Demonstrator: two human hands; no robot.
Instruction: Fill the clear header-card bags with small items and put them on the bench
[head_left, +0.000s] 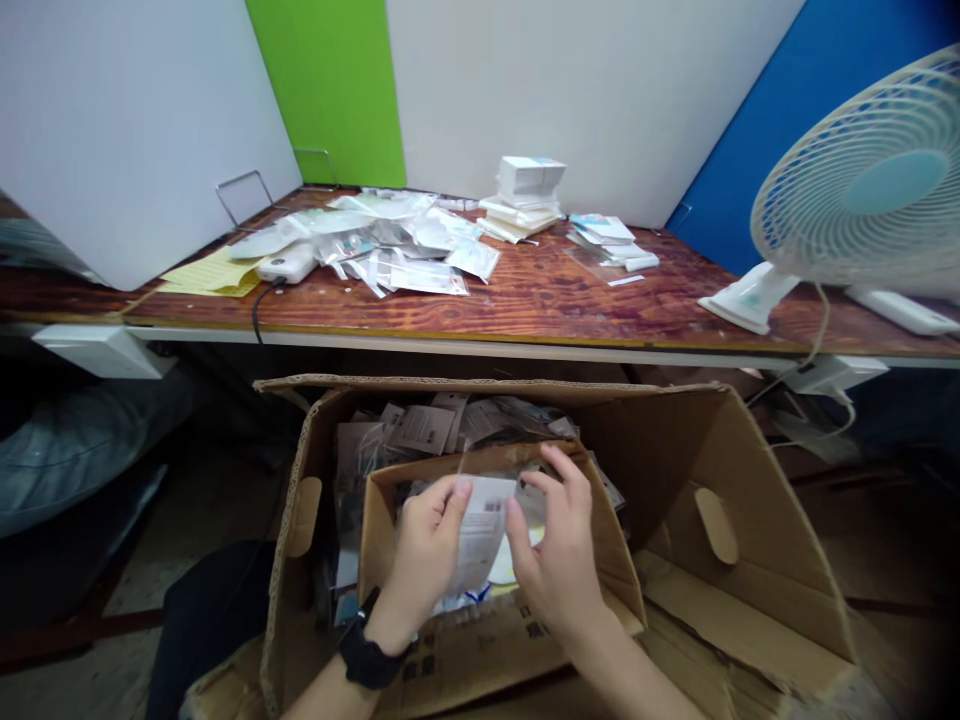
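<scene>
A printed white card in a clear plastic bag (481,535) is pinched between the thumb and fingers of my left hand (421,555), which has a black watch on its wrist. My right hand (559,550) is at the card's right edge, with the thumb near it and the fingers bent and spread apart. Whether the right thumb touches the clear bag I cannot tell. Both hands are over a small cardboard box (619,565), where more plastic packets partly show beneath the card. That box sits inside a large open carton (750,440).
Bagged cards (424,430) lie in the carton behind the small box. On the wooden table (540,300) are a heap of clear packets (390,235), a stack of white cards (531,185), a smaller card pile (606,235) and a white fan (862,180) at right.
</scene>
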